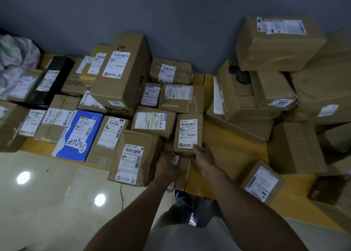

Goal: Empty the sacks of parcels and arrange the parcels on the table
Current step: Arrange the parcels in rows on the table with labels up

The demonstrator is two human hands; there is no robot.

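Item: small labelled parcel (188, 133), on bench (228, 152) near front edge; right grip (202, 155) pinches its lower corner. Left grip (167, 165) curled over flat box (183, 173) beneath. Crowding: taped carton (136, 155) left, stacked cartons (247, 102) right.

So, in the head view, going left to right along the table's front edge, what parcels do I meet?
Blue parcel marked 2490, long brown box, crumpled brown box, small box held by right hand, labelled box at right.
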